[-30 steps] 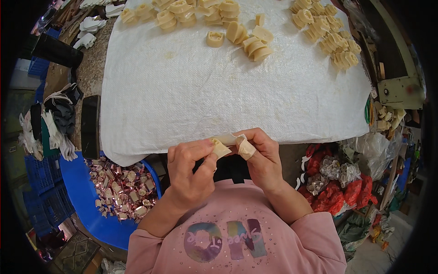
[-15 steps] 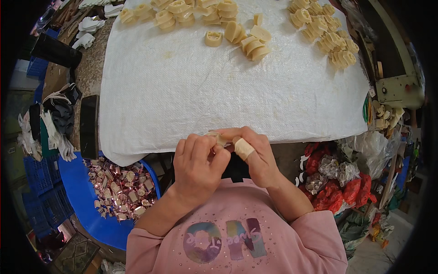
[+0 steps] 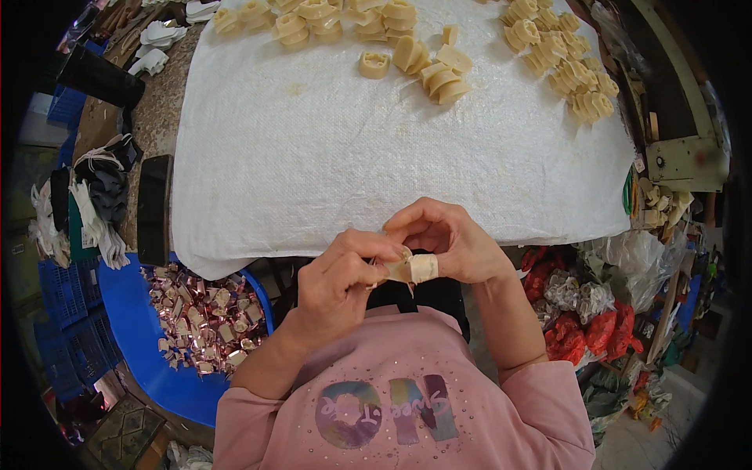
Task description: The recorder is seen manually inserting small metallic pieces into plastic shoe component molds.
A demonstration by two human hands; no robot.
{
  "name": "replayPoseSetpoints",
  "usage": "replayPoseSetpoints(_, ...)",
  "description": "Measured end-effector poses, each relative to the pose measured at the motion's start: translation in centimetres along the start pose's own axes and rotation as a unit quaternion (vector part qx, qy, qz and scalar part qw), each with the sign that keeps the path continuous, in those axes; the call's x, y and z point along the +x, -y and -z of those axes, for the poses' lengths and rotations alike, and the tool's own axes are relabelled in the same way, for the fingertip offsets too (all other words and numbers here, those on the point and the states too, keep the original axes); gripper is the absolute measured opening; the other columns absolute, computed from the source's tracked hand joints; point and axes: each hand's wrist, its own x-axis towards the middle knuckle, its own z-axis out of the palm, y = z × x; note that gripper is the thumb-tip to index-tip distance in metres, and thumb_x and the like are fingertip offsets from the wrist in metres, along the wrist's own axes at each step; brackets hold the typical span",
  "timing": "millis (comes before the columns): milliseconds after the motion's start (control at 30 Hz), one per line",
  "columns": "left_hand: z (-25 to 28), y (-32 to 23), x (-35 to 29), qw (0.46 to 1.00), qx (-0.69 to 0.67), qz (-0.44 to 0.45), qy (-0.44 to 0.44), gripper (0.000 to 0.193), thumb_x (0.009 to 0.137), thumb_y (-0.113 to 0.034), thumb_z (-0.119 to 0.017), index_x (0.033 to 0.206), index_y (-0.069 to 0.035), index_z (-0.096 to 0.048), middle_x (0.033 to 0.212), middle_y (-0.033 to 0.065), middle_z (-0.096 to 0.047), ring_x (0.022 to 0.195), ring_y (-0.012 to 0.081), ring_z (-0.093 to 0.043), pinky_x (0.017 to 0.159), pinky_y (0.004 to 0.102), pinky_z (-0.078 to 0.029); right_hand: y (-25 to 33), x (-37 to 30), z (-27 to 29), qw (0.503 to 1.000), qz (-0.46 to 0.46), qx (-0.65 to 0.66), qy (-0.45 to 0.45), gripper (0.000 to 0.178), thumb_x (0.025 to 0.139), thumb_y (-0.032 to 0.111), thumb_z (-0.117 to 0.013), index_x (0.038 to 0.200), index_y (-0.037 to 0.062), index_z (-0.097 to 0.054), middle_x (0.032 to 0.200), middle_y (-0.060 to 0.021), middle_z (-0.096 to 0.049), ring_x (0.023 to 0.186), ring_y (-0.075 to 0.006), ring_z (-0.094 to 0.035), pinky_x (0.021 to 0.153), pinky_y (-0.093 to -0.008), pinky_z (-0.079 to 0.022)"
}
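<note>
A white sheet [image 3: 376, 168] covers most of the bench [image 3: 160, 117], its broad middle open down to the near edge. The blue tub [image 3: 129, 313] sits below its left corner. Blocks [image 3: 373, 65] crowd the far side. At the near edge, the right hand's [image 3: 474, 247] fingers curl apart from its thumb; the left hand's [image 3: 333, 278] pinch the cream piece [image 3: 398, 269] between the hands.

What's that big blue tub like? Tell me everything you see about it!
The blue tub is open-topped, with a smooth, curved wall that looks like plastic. It's left of the person, near a corner of the white sheet, holding heaped small beige and shiny pink pieces. The left forearm hides part of it; whether they touch isn't clear.
</note>
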Motion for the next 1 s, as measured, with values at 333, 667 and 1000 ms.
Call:
replayPoseSetpoints(333, 0.0, 0.2, 0.0, 0.997, 0.062, 0.036, -0.012, 0.013, 0.079, 0.009, -0.062, 0.084, 0.001, -0.054, 0.092, 0.0146, -0.061, 0.081, 0.0182, -0.062, 0.065, 0.0272, -0.050, -1.1, 0.6, -0.5, 0.996, 0.021, -0.053, -0.062, 0.033, 0.089, 0.011, -0.061, 0.119, 0.0007, -0.052, 0.094, -0.0083, -0.063, 0.086, -0.0126, -0.060, 0.075, -0.0269, -0.052)
replayPoseSetpoints(667, -1.4, -0.3, 0.7, 0.965, -0.122, 0.187, -0.135, 0.013, 0.086, -0.002, -0.065, 0.095, 0.005, -0.058, 0.099, 0.0146, -0.063, 0.088, 0.0133, -0.061, 0.079, 0.0260, -0.050, -2.1, 0.7, -1.9, 0.925, 0.250, -0.245, -0.145, 0.017, 0.086, 0.009, -0.058, 0.102, 0.0054, -0.058, 0.104, -0.0099, -0.054, 0.099, -0.0229, -0.045, 0.087, -0.0347, -0.039)
replayPoseSetpoints(1000, -1.2, -0.4, 1.0, 0.969, -0.072, 0.207, -0.115, 0.012, 0.086, -0.008, -0.067, 0.090, 0.002, -0.062, 0.098, 0.0123, -0.064, 0.086, 0.0137, -0.060, 0.076, 0.0258, -0.049, -1.2, 1.1, -1.8, 0.878, 0.296, -0.324, -0.193, 0.016, 0.076, 0.001, -0.061, 0.090, 0.0063, -0.054, 0.093, -0.0067, -0.053, 0.089, -0.0253, -0.045, 0.078, -0.0363, -0.035)
